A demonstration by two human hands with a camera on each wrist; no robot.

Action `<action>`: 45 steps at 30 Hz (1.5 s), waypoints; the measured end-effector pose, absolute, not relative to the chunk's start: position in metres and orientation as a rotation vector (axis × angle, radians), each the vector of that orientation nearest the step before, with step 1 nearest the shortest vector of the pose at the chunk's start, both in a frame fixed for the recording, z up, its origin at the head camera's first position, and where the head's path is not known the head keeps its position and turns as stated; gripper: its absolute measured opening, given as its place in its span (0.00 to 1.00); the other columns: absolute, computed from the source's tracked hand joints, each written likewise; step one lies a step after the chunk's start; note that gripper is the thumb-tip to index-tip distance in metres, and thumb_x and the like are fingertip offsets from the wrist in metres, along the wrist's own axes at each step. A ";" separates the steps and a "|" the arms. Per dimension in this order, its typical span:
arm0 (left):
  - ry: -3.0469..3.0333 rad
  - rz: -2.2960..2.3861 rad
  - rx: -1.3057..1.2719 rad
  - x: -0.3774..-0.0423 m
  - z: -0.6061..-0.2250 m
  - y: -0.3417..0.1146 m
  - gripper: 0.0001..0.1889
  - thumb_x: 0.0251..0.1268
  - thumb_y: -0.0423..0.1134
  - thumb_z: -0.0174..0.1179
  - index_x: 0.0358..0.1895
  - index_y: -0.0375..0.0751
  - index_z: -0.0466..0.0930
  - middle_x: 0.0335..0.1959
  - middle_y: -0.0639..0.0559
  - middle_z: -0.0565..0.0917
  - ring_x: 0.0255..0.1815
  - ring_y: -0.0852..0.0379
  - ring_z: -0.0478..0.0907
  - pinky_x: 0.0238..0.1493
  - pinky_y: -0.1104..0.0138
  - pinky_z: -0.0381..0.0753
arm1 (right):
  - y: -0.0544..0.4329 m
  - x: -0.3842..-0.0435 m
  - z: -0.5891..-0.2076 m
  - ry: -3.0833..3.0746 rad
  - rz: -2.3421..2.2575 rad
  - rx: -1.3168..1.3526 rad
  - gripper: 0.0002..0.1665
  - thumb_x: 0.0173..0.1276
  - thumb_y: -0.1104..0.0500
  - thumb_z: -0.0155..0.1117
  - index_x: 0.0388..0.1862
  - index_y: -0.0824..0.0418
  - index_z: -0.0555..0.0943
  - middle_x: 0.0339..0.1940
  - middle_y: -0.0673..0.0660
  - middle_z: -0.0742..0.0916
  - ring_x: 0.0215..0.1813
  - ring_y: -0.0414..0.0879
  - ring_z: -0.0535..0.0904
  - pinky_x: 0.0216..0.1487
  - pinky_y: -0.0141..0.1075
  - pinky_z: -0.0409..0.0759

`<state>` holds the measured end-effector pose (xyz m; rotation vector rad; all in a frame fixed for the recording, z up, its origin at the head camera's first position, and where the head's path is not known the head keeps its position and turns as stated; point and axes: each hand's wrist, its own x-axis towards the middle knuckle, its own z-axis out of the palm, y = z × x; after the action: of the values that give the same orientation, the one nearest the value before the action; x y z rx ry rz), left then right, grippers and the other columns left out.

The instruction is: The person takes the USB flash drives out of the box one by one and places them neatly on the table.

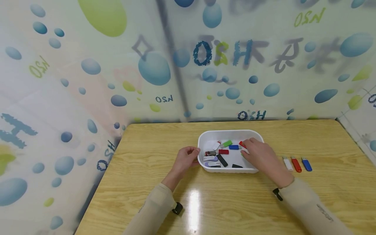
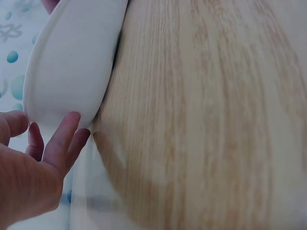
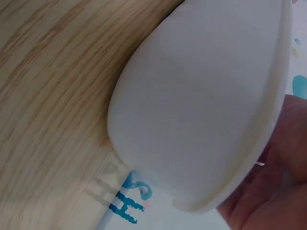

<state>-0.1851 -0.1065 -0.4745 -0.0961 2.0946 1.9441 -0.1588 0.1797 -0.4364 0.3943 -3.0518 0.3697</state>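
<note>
A white plastic bin (image 1: 230, 170) holds several USB sticks: a green one (image 1: 227, 143), a blue one (image 1: 234, 147), a red one (image 1: 224, 151), black ones and pale purple-and-white ones. At the bin's left end my left hand (image 1: 185, 158) touches the rim and outer wall with its fingertips. In the left wrist view its fingers (image 2: 72, 122) rest loosely spread against that wall. My right hand (image 1: 261, 156) reaches over the right end into the bin, beside another red USB stick (image 1: 242, 144). In the right wrist view the bin wall (image 3: 192, 105) hides its fingertips; whether they pinch anything is unclear.
On the wooden table (image 1: 152, 140), right of the bin, lie a white USB stick (image 1: 287, 164), a red one (image 1: 296, 164) and a blue one (image 1: 306, 164) in a row. A patterned curtain (image 1: 188, 65) hangs behind the table.
</note>
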 end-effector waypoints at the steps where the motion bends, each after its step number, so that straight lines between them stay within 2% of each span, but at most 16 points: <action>1: 2.095 1.945 -0.096 -0.185 -0.475 -0.107 0.16 0.79 0.37 0.57 0.54 0.22 0.78 0.44 0.40 0.81 0.42 0.53 0.82 0.46 0.59 0.91 | 0.178 -0.159 -0.436 -3.066 0.364 0.385 0.20 0.70 0.57 0.74 0.53 0.68 0.83 0.42 0.61 0.86 0.40 0.53 0.81 0.44 0.50 0.89; 10: 2.100 1.945 -0.097 -0.185 -0.475 -0.107 0.16 0.79 0.37 0.57 0.53 0.23 0.78 0.45 0.39 0.81 0.43 0.52 0.82 0.46 0.59 0.91 | 0.169 -0.160 -0.435 -3.137 0.332 0.336 0.16 0.69 0.59 0.73 0.47 0.70 0.83 0.33 0.60 0.83 0.31 0.50 0.76 0.34 0.46 0.87; 16: 2.107 1.943 -0.095 -0.185 -0.476 -0.106 0.16 0.79 0.37 0.58 0.53 0.23 0.78 0.44 0.40 0.81 0.43 0.52 0.82 0.45 0.59 0.92 | 0.169 -0.163 -0.436 -3.237 0.361 0.309 0.11 0.71 0.62 0.70 0.42 0.71 0.82 0.28 0.57 0.79 0.30 0.50 0.73 0.28 0.38 0.76; 20: 2.106 1.936 -0.097 -0.185 -0.477 -0.106 0.16 0.79 0.38 0.58 0.53 0.23 0.78 0.45 0.39 0.81 0.44 0.51 0.82 0.46 0.59 0.91 | 0.169 -0.164 -0.438 -3.275 0.342 0.317 0.10 0.71 0.63 0.68 0.39 0.71 0.81 0.27 0.58 0.77 0.30 0.51 0.72 0.28 0.38 0.75; 27: 2.106 1.956 -0.087 -0.184 -0.477 -0.106 0.17 0.79 0.38 0.58 0.53 0.21 0.78 0.45 0.38 0.81 0.44 0.51 0.82 0.46 0.58 0.92 | 0.169 -0.165 -0.442 -3.276 0.318 0.322 0.09 0.71 0.65 0.67 0.42 0.73 0.82 0.28 0.58 0.78 0.30 0.51 0.73 0.30 0.38 0.77; 34: 2.100 1.964 -0.093 -0.184 -0.477 -0.105 0.17 0.79 0.37 0.58 0.54 0.21 0.77 0.45 0.37 0.81 0.44 0.50 0.82 0.46 0.57 0.92 | 0.170 -0.166 -0.443 -3.280 0.287 0.325 0.07 0.70 0.66 0.68 0.39 0.72 0.82 0.27 0.58 0.78 0.31 0.51 0.72 0.29 0.38 0.76; 45: 2.112 1.947 -0.104 -0.185 -0.477 -0.106 0.17 0.79 0.37 0.58 0.54 0.22 0.77 0.47 0.36 0.81 0.45 0.50 0.82 0.46 0.58 0.91 | 0.172 -0.171 -0.446 -3.331 0.338 0.332 0.06 0.71 0.69 0.65 0.43 0.72 0.82 0.30 0.58 0.78 0.32 0.51 0.72 0.32 0.39 0.78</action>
<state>-0.1849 -0.1059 -0.4768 -0.1041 2.1117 1.9473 -0.1707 0.1715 -0.4464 0.3319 -3.3309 0.3382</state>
